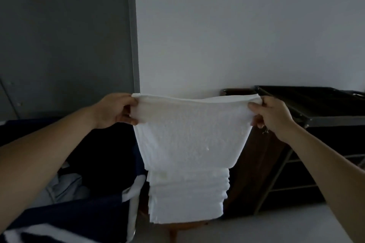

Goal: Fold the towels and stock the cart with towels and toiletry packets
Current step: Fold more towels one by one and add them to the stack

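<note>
At the far left stands a dark hamper [79, 215] with white trim and some pale linen [65, 187] bunched inside, probably the supply of unfolded pieces, kept within easy reach.

The left hand [114, 111] holds one top corner of a white towel [189, 130]. Its grip is a pinch, thumb on the near face and fingers curled behind. The towel is pulled taut between both hands at about chest height, and its top edge shows two layers, so it looks already doubled once. Holding it up and stretched lets the cloth hang flat and the edges line up before the next fold.

Directly under it sits a stack [187, 197] of folded white towels on a wooden stool [185, 227]. The hanging end comes down to the top of the stack; whether it touches cannot be told. Working right above the pile keeps the drop short — the finished towel only has to be lowered.

The right hand [272, 114] mirrors the left, pinching the other top corner with its thumb toward the camera.

Furthest right is the dark cart [325, 104], a framed rack with shelves below. No towels show on it, and no toiletry packets are in view, so stocking seems not yet begun.
</note>
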Demonstrator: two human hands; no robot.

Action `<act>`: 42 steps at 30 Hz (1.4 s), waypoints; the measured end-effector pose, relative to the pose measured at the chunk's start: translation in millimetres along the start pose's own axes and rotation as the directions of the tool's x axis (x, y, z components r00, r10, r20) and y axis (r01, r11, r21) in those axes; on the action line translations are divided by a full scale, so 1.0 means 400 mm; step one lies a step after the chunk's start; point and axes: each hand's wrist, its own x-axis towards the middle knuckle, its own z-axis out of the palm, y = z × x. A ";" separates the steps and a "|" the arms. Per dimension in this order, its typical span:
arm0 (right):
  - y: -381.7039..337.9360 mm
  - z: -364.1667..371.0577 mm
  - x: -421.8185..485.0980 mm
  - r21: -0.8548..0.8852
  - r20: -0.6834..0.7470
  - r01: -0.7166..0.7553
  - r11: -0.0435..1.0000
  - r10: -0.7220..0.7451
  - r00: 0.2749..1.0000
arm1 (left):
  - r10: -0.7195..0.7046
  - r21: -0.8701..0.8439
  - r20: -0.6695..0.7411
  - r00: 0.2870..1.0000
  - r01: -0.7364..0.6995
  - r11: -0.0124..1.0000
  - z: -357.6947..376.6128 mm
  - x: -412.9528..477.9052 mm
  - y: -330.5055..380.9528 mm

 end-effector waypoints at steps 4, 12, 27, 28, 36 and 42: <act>0.017 -0.010 -0.008 -0.112 0.004 0.025 0.993 -0.024 1.000 | -0.001 0.138 0.006 1.000 0.000 0.991 -0.017 0.021 -0.024; 0.111 0.104 0.210 -0.034 0.024 -0.105 0.994 0.106 0.994 | -0.016 0.108 -0.121 0.992 0.029 0.994 0.018 0.263 -0.106; 0.804 0.574 0.526 -0.140 0.173 -0.611 0.779 0.627 0.760 | -0.514 0.178 -0.336 0.789 0.589 0.788 0.185 0.818 -0.761; 0.817 0.578 0.527 -0.170 0.159 -0.600 0.781 0.623 0.766 | -0.519 0.184 -0.328 0.789 0.592 0.785 0.188 0.819 -0.780; 0.791 0.577 0.596 -0.109 0.036 -0.483 0.869 0.489 0.871 | -0.130 0.387 -0.399 0.908 0.295 0.873 0.172 0.883 -0.737; 0.790 0.609 0.646 -0.148 -0.015 -0.541 0.828 0.545 0.838 | -0.294 0.465 -0.317 0.902 0.418 0.780 0.178 0.959 -0.758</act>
